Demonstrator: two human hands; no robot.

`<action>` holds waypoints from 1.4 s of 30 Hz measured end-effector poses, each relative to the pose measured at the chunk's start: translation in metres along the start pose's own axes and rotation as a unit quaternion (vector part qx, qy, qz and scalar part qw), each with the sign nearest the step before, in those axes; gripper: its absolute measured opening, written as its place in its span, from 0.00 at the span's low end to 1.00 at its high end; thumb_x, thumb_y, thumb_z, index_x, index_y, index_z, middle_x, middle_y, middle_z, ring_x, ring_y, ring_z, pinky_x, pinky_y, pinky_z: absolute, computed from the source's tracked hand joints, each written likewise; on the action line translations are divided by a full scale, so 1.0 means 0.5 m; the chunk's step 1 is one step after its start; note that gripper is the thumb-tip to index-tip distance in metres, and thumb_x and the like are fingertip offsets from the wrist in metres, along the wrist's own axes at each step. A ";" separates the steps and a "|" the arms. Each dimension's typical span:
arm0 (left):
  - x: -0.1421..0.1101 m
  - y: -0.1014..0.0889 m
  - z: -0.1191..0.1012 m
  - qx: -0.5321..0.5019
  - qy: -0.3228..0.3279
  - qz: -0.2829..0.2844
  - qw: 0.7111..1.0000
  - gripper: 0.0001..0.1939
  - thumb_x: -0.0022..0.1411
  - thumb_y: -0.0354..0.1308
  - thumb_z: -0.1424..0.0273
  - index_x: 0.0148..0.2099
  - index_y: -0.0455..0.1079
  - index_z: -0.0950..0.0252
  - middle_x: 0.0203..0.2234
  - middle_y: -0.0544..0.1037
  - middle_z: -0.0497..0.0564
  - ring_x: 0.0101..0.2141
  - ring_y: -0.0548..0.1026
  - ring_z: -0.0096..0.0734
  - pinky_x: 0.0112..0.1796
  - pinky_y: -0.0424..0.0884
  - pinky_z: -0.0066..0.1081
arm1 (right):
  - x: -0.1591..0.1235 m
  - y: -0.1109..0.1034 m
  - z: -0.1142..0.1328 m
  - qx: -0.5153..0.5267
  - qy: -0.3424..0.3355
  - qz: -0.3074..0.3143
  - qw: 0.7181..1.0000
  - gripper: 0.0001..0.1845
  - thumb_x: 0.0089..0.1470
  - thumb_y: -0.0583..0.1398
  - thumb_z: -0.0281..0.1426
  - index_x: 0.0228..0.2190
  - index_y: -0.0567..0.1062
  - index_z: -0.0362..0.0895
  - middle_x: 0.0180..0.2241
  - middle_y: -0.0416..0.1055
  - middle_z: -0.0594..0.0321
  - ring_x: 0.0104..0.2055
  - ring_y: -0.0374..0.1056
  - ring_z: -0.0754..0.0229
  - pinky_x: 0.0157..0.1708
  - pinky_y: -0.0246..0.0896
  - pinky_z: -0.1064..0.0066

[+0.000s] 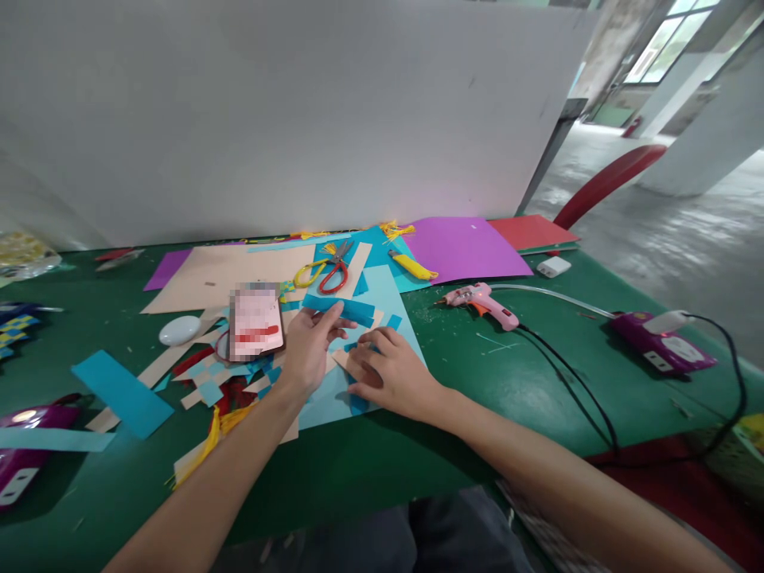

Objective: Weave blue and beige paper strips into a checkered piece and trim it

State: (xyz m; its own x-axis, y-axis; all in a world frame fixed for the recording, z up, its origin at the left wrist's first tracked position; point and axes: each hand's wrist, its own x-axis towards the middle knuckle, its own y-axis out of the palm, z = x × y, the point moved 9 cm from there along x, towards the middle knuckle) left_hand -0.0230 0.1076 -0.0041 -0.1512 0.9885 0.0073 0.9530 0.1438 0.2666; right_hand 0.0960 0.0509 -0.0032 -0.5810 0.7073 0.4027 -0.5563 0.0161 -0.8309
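My left hand [311, 344] pinches a blue paper strip [356, 311] between thumb and fingers, a little above a pale blue sheet [391, 298]. My right hand [397, 374] is low over the same sheet, its fingers curved and the thumb apart from them. Under and beside those fingers lie beige and blue paper strips, partly hidden by the hand. Just beyond the held strip rest scissors [335, 270] with one red and one yellow handle. A phone [256, 322] with a lit, blurred screen is left of my left hand.
A pink glue gun [486, 304] with a black cord lies to the right, near a purple power strip [660, 342]. A yellow utility knife [413, 266] and a purple sheet [465, 248] are behind. Paper scraps and another blue strip [123, 392] cover the left side.
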 end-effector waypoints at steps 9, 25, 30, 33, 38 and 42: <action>-0.007 0.010 -0.002 0.011 -0.013 0.017 1.000 0.15 0.48 0.68 0.64 0.33 0.69 0.68 0.23 0.75 0.47 0.26 0.77 0.31 0.25 0.66 0.25 | 0.006 0.006 -0.006 0.020 0.023 -0.018 0.999 0.16 0.49 0.64 0.34 0.41 0.74 0.41 0.45 0.67 0.50 0.51 0.58 0.49 0.51 0.57 0.54; -0.003 0.004 -0.007 -0.027 -0.006 0.001 1.000 0.15 0.49 0.69 0.65 0.34 0.68 0.67 0.23 0.75 0.46 0.27 0.78 0.31 0.23 0.66 0.23 | 0.010 -0.032 -0.071 0.399 0.186 0.000 0.898 0.04 0.46 0.65 0.29 0.24 0.73 0.43 0.29 0.71 0.64 0.32 0.66 0.63 0.34 0.60 0.69; -0.001 0.001 -0.006 -0.041 -0.010 0.005 0.999 0.15 0.49 0.69 0.65 0.33 0.67 0.66 0.23 0.74 0.45 0.28 0.78 0.31 0.24 0.66 0.23 | -0.009 -0.078 -0.141 0.551 0.273 -0.097 0.783 0.10 0.43 0.66 0.35 0.25 0.72 0.43 0.27 0.68 0.67 0.29 0.62 0.66 0.31 0.56 0.72; -0.001 0.004 -0.005 -0.031 -0.014 0.013 0.999 0.15 0.49 0.69 0.64 0.32 0.67 0.66 0.22 0.74 0.45 0.29 0.78 0.32 0.24 0.66 0.24 | -0.015 -0.078 -0.161 0.611 0.295 -0.124 0.724 0.11 0.41 0.68 0.34 0.25 0.71 0.43 0.27 0.66 0.68 0.27 0.60 0.68 0.30 0.56 0.73; -0.004 0.012 -0.004 -0.032 -0.021 0.019 0.999 0.16 0.47 0.69 0.64 0.29 0.66 0.66 0.20 0.73 0.45 0.27 0.78 0.31 0.24 0.66 0.24 | -0.016 -0.060 -0.162 0.669 0.305 -0.114 0.668 0.12 0.40 0.69 0.33 0.24 0.71 0.43 0.29 0.68 0.66 0.31 0.63 0.67 0.31 0.58 0.73; -0.010 0.024 -0.006 -0.022 -0.020 0.042 0.999 0.15 0.48 0.69 0.65 0.30 0.68 0.67 0.22 0.74 0.47 0.26 0.77 0.31 0.24 0.67 0.25 | -0.015 -0.058 -0.161 0.677 0.303 -0.110 0.662 0.11 0.41 0.68 0.32 0.25 0.72 0.43 0.29 0.69 0.66 0.33 0.65 0.66 0.32 0.59 0.74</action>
State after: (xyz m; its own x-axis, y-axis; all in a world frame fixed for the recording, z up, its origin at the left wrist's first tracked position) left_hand -0.0114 0.1044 0.0018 -0.0592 0.9982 -0.0077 0.9494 0.0587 0.3085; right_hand 0.1641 0.1019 -0.0130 -0.2814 0.9530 -0.1122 -0.8488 -0.1926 0.4924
